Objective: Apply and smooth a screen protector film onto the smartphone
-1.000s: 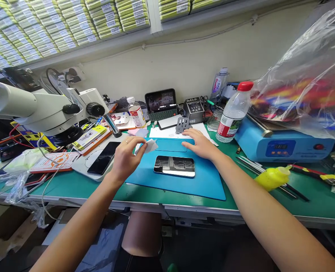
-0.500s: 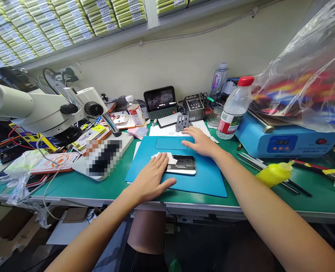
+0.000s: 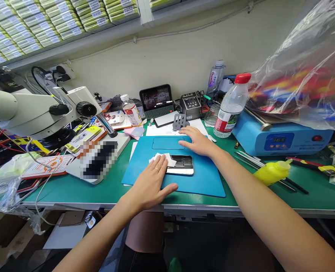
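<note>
My left hand (image 3: 150, 182) lies flat, palm down, with its fingers stretched over a crumpled white tissue (image 3: 171, 162). The tissue covers the left end of a phone (image 3: 183, 162) with a dark, shiny face and a light edge. Beneath the phone is a blue mat (image 3: 201, 186). At the mat's upper right, my right hand (image 3: 197, 141) rests with thumb and fingers apart, holding nothing. Just left of it, a thin dark phone-shaped outline (image 3: 167, 149) shows on the mat. The left end of the phone is hidden under tissue and fingers.
A microscope (image 3: 28, 111) and a pixelated object (image 3: 99, 160) are on the left. Behind the mat stand a grey slotted holder (image 3: 179, 121) and a small screen (image 3: 157, 98). To the right are a red-capped bottle (image 3: 230, 107), a yellow squeeze bottle (image 3: 271, 173) and a blue machine (image 3: 298, 141).
The whole view has shifted slightly. My left hand has moved a little toward the bench's front edge, its thumb lower, still on the tissue. My right hand stays about where it was.
</note>
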Demonstrator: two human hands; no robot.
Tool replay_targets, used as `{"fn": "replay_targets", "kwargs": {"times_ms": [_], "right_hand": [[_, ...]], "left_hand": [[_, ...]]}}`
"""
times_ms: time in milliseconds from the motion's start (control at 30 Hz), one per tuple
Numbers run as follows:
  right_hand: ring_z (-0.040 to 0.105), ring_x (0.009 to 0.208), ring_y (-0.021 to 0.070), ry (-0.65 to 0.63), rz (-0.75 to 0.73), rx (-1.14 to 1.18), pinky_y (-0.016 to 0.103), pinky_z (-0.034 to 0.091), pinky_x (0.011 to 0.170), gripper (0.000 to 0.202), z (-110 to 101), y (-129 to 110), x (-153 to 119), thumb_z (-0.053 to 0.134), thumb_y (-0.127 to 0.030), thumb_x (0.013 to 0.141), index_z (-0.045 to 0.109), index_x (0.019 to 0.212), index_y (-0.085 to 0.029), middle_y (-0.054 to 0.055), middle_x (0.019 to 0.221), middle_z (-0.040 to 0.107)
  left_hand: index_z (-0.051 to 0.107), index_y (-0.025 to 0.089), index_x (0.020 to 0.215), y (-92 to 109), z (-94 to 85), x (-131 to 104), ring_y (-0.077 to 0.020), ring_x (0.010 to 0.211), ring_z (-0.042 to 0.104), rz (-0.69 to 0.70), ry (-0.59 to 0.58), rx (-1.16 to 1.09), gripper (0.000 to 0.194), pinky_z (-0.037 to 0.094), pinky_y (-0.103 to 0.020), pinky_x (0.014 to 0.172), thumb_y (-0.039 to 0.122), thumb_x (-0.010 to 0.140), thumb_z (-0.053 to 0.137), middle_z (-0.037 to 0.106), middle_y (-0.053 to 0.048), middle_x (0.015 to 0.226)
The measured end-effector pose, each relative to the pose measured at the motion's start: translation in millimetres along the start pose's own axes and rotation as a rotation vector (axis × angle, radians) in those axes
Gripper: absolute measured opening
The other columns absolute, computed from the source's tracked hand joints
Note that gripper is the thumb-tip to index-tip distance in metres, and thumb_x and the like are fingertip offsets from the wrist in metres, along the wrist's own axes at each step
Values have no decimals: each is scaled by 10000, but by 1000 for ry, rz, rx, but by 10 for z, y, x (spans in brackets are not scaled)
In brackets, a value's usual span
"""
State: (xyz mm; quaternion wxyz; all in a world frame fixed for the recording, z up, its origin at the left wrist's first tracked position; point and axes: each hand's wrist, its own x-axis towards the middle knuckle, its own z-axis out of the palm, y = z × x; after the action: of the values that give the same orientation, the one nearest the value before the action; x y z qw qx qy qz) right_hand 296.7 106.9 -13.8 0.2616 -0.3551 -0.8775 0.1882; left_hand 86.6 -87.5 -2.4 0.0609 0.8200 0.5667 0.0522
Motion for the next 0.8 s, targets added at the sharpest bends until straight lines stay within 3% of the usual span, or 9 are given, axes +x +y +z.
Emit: {"fn": "replay_targets", "kwargs": {"times_ms": [133, 367, 567, 800], "right_hand": [[392, 1462, 366, 4, -4, -8, 609, 318, 1195, 488, -5, -6, -4, 606, -452, 909, 645, 1332, -213, 136, 1487, 557], [385, 1466, 357, 6, -12, -10, 582, 302, 1210, 511, 3, -2, -4, 609, -445, 906, 639, 1339, -175, 156, 1500, 543], [413, 1443, 366, 3, -32, 0, 604, 319, 1192, 481, 13, -9, -5, 613, -430, 905, 650, 1321, -190, 158, 1467, 570], [441, 1414, 360, 15, -45, 9, 596, 367, 1164, 467, 6, -13, -9, 619, -436, 900, 660, 1312, -220, 137, 1435, 593]], "left_hand": [[252, 47, 1587, 172, -7, 139, -317, 1564, 150, 37, 0, -53, 882, 234, -525, 1272, 694, 992, 318, 162, -186, 1664], [235, 26, 1586, 427, 64, 33, -324, 1562, 148, 86, 0, -5, 830, 271, -535, 1260, 616, 1016, 359, 169, -186, 1665], [279, 73, 1579, 219, 108, -135, -309, 1548, 226, 49, 59, 80, 719, 324, -498, 1242, 557, 1047, 317, 254, -181, 1651], [205, 118, 1607, -28, 172, -391, -309, 1538, 274, -26, 141, 165, 707, 346, -511, 1227, 521, 1046, 356, 271, -186, 1650]]}}
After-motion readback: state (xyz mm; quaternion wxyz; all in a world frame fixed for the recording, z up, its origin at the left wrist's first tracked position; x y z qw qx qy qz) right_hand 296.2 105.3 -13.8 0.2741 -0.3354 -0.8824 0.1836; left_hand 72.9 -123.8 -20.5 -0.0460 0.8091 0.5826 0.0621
